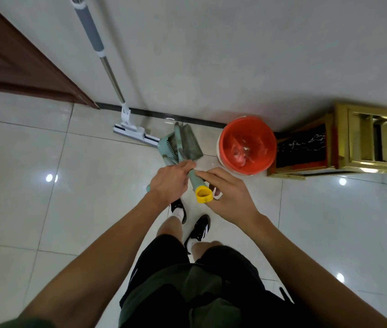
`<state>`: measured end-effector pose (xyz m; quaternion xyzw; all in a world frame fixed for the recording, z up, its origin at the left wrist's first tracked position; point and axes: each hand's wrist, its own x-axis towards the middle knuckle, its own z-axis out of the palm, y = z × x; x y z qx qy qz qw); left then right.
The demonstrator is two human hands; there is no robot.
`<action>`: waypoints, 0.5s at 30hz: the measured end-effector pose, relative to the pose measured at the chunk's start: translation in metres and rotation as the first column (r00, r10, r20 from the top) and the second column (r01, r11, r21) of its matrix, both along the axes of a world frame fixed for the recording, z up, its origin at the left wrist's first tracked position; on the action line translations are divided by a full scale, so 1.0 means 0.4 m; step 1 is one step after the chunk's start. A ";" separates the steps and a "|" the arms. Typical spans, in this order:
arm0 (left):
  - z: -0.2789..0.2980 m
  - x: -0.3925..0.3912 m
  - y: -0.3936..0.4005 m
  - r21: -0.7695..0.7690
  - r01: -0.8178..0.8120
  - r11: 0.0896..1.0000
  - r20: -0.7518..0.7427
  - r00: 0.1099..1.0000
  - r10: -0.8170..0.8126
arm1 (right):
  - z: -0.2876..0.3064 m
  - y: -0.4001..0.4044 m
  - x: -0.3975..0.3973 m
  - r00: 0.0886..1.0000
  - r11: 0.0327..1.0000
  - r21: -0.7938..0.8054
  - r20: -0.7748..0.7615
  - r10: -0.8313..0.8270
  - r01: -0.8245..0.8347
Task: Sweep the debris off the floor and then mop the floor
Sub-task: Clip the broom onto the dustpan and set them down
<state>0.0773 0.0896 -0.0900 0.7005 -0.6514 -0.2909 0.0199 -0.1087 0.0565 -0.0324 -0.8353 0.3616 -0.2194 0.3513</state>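
Note:
I stand over a pale green broom and dustpan (183,143) set upright by the wall. My left hand (170,183) grips one green handle, whose end shows at its left side. My right hand (225,192) holds the other green handle near its yellow end cap (203,194). The dustpan's scoop and comb teeth rest on the glossy tiled floor (45,209). A flat mop (131,131) with a grey and metal pole leans against the wall to the left.
An orange bin (246,144) lined with a red bag stands right of the dustpan. A gold and black stand (353,143) sits further right. A brown door (10,60) is at the upper left. My feet in black shoes (192,223) are below my hands.

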 end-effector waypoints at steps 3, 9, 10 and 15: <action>-0.019 0.034 -0.060 -0.014 0.001 1.000 -0.015 1.000 -0.001 | -0.010 -0.059 0.033 1.000 1.000 0.029 -0.027 -0.006 0.007; -0.043 0.073 -0.146 0.000 0.004 1.000 -0.063 0.998 -0.004 | -0.004 -0.153 0.081 0.999 0.999 0.040 -0.054 -0.001 0.003; -0.044 0.074 -0.156 0.008 -0.007 1.000 -0.078 0.997 0.008 | -0.005 -0.166 0.082 0.998 0.999 0.039 -0.065 0.004 -0.001; -0.035 0.075 -0.199 0.045 -0.038 0.998 -0.058 0.997 0.041 | -0.014 -0.230 0.076 0.998 1.000 0.014 -0.063 0.011 -0.011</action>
